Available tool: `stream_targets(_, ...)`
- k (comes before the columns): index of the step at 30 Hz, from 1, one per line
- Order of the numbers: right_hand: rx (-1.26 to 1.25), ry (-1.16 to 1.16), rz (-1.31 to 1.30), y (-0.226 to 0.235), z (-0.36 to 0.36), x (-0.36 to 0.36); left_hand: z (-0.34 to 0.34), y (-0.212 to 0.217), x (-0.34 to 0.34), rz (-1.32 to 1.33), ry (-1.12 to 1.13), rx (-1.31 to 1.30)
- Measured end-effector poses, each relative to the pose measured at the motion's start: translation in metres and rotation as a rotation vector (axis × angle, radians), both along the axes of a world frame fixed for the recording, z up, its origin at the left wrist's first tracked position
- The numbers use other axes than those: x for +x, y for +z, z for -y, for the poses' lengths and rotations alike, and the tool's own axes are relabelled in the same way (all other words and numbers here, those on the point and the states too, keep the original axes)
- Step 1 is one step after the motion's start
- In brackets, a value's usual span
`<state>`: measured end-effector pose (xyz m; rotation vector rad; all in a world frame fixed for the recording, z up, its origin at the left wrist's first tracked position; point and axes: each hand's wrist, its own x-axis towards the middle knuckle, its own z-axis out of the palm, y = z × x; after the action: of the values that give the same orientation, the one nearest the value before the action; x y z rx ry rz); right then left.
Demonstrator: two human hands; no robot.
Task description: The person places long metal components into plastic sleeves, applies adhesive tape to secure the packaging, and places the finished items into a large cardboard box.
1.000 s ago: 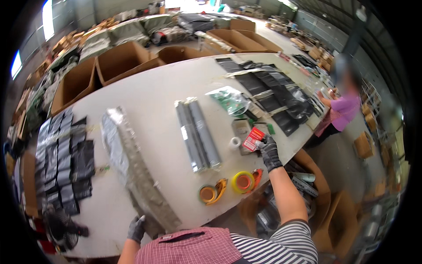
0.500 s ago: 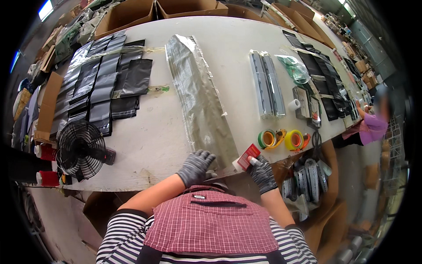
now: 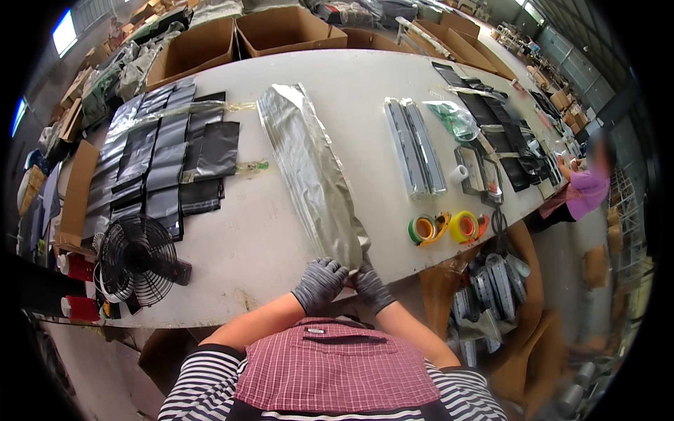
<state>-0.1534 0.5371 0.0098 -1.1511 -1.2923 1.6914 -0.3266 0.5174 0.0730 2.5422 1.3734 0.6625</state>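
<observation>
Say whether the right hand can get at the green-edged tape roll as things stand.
Probably yes: only white tabletop shows between the right hand and the green-edged tape roll, though the hand is busy at the silver-grey bag's near end.

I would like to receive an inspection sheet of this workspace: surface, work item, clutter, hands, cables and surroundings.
Surface: white table, scuffed near the front edge.
Work item: long silvery-grey plastic sleeve, laid lengthwise toward the wearer.
Clutter: black fan and black bags at left; grey bundles and two tape dispensers at right.
Hands: grey-gloved left hand and right hand, both at the sleeve's near end; grip partly hidden.
Cables: black loop at the right front edge; cable or not, unclear.
Surroundings: open cardboard boxes behind; co-worker at right.
</observation>
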Motion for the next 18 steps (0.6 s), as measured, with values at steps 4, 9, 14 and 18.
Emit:
stream_targets(4,0.343,0.131,0.479,-0.013,-0.007,-0.035,0.0,-0.003,0.008,0.074,0.018,0.049)
stream_targets(9,0.419,0.29,0.735,-0.02,-0.039,-0.053,-0.004,0.003,0.013,0.143,0.045,0.134)
stream_targets(14,0.528,0.345,0.847,-0.022,-0.05,-0.066,0.0,0.019,0.006,0.191,0.097,0.055)
stream_targets(18,0.906,0.06,0.751,-0.039,-0.04,-0.017,-0.003,0.023,0.008,0.152,-0.054,-0.048)
